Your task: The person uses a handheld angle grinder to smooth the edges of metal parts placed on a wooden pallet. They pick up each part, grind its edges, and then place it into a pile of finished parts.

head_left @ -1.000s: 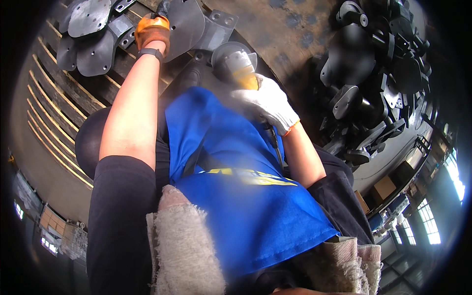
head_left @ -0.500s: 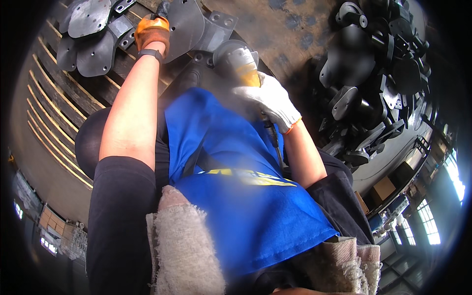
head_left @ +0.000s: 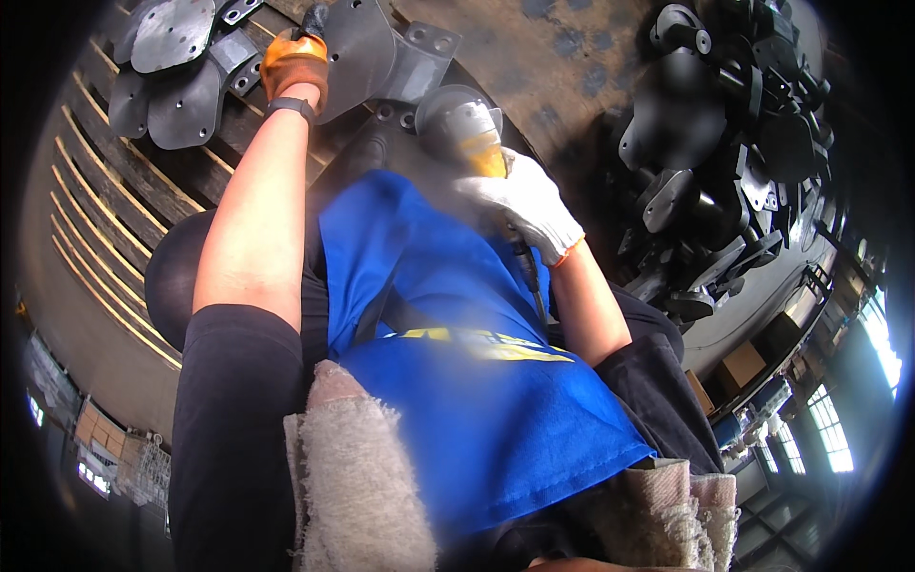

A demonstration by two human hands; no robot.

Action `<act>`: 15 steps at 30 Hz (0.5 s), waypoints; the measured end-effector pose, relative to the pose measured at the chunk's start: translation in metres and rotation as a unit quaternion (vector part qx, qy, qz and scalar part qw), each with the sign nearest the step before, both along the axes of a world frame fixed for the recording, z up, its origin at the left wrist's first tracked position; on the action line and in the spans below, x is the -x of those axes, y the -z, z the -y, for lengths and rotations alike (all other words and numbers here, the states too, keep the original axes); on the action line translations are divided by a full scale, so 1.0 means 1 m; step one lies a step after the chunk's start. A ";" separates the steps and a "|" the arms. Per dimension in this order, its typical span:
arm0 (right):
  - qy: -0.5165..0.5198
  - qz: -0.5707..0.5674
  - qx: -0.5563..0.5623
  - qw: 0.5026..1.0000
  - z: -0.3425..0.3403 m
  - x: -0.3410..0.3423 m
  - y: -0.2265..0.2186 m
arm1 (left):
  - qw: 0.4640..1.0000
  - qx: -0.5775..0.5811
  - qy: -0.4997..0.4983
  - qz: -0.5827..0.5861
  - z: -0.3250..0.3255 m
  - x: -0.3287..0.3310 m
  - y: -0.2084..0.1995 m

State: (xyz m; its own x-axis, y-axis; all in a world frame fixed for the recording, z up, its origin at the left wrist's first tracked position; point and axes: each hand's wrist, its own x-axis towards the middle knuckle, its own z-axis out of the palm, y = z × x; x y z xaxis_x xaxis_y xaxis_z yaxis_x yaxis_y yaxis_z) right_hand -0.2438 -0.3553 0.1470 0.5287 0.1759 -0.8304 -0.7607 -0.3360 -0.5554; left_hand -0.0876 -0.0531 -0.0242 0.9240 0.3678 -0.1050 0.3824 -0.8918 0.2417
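Nearest the camera hang a frayed grey towel (head_left: 357, 477) and a blue apron (head_left: 457, 381), which cover the lap and hide part of the work. Beyond the apron, the right hand (head_left: 524, 205), in a white glove, is clenched around the yellow body of an angle grinder (head_left: 467, 129), whose grey guard and head sit against a dark metal plate (head_left: 367, 48). Farther out, the left hand (head_left: 295, 67), in an orange glove, presses down on that same plate and appears to grip its edge, steadying it on a wooden pallet (head_left: 143, 210).

The grinding looks to be in hand, not finished: the tool is on the part and both hands are committed. How much of the edge is dressed cannot be told. More flat plates (head_left: 167, 57) lie at the far left of the pallet, and a heap of dark cast parts (head_left: 724, 162) lies well apart at the right; whether these are done or waiting is unclear.
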 end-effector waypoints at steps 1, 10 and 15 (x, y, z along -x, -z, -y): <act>-0.008 0.014 0.004 1.000 -0.003 -0.001 0.000 | 0.999 0.029 -0.013 0.027 -0.001 0.001 0.004; -0.060 0.033 0.061 0.996 -0.025 -0.016 -0.015 | 0.999 0.025 -0.020 -0.023 0.000 -0.001 0.001; -0.042 0.024 0.067 0.997 -0.014 -0.012 -0.012 | 0.998 -0.029 0.029 -0.037 0.001 -0.002 0.000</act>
